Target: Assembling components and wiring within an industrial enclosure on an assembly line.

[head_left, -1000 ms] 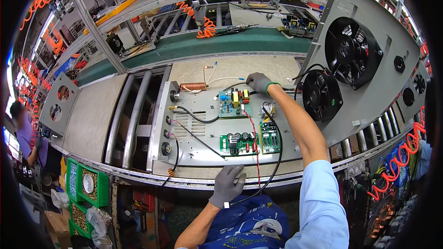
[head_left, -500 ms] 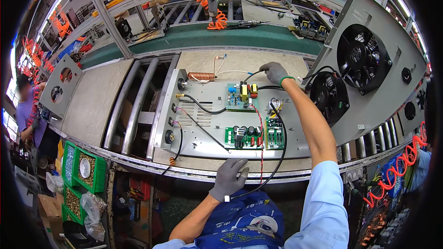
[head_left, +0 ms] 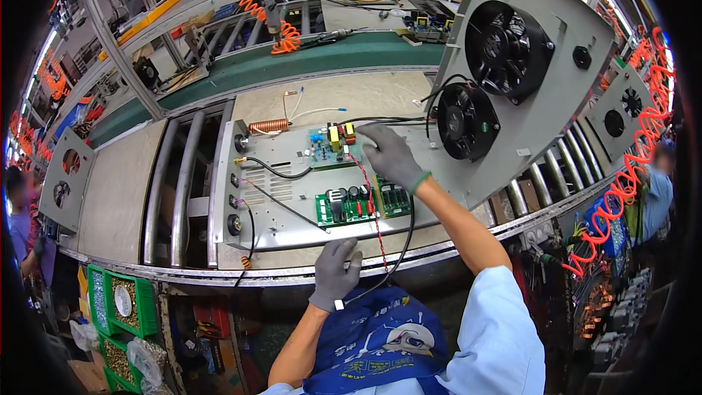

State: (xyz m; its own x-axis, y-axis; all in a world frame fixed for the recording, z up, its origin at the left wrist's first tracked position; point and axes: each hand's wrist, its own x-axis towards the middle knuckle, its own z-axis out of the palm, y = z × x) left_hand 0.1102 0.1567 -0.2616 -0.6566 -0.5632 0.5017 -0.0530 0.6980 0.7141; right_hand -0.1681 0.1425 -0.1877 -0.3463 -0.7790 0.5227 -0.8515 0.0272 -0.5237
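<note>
My left hand, in a grey glove, is at the front edge of the grey metal chassis. Its fingers are curled around a black cable, whose white connector shows by the wrist. That cable loops up to the boards. My right hand, also gloved, hovers over the chassis beside a circuit board with yellow transformers. Its thumb and fingers are apart, with nothing seen between them. A green circuit board sits nearer me, and a twisted red wire hangs over the front edge.
An upright panel with two black fans stands at the right. A copper coil lies at the chassis's back left. Metal rollers run to the left, with green parts bins below. An electric screwdriver hangs beyond.
My right hand has let go of the black cable at the back and come nearer me, over the chassis. My left hand keeps its cable. The whole view has shifted left.
</note>
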